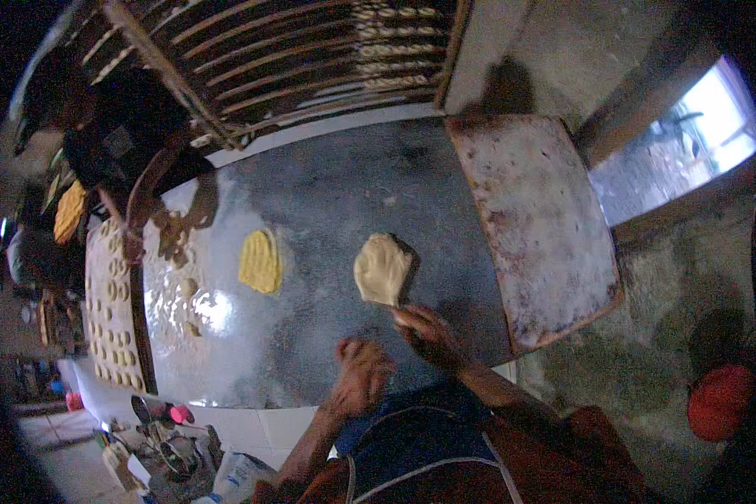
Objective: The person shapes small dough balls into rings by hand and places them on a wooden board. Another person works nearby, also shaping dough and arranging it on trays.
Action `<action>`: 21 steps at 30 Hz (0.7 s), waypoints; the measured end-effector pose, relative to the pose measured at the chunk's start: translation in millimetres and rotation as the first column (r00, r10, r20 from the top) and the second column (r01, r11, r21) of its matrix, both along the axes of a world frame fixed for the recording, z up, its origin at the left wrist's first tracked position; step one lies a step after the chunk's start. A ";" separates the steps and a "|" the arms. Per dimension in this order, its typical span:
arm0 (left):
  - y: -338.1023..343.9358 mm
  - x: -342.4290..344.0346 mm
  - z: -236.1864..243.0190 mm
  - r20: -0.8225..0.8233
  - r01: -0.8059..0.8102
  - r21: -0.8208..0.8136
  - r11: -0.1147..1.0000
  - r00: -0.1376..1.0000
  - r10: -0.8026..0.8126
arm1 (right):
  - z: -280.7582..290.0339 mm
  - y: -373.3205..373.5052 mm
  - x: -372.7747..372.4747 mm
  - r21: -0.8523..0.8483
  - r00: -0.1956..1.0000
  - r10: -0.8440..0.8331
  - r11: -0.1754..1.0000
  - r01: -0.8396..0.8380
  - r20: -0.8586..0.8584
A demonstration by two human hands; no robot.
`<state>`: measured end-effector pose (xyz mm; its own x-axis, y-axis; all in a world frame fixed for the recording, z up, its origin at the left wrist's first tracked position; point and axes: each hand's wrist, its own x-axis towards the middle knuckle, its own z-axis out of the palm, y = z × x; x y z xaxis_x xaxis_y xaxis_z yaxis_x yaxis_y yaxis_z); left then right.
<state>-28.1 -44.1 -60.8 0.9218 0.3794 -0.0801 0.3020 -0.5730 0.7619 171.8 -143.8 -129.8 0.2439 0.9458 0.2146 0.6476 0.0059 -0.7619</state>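
Observation:
A pale, rounded slab of dough point(382, 267) lies on the dark grey worktop, narrowing to a tail at its near end. My right hand point(428, 336) is closed on that tail. To its left, my left hand point(364, 370) hovers near the worktop's front edge, fingers loosely bent and somewhat apart, with nothing visible in them. Farther left on the worktop lies a yellow, ridged slab point(261, 262), apart from both hands.
A worn board point(538, 227) covers the worktop's right end. At the left, another person point(130, 134) leans over a tray of small dough pieces point(113, 307). Slatted racks point(311, 59) stand behind. A red round object point(720, 403) is at far right.

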 end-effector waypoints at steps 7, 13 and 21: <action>95.6 -26.5 -130.7 -0.004 -0.366 0.709 0.603 0.853 0.521 | 8.3 -26.5 12.2 0.030 0.590 -0.128 0.985 0.172 0.797; 19.7 -35.9 -143.3 0.005 -0.379 0.363 0.851 0.915 0.404 | -35.6 -37.1 12.8 -0.085 0.894 0.084 0.995 -0.052 0.440; 20.0 -1.1 -163.2 0.081 -0.680 0.019 0.733 0.732 0.676 | -23.2 -1.9 9.1 0.049 0.881 -0.100 0.995 0.087 0.462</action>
<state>-29.2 -24.0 -224.1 0.4207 0.9072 0.0018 0.5752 -0.2683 0.7728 180.9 -145.7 -153.0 0.1975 0.9161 0.3489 0.9253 -0.0568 -0.3748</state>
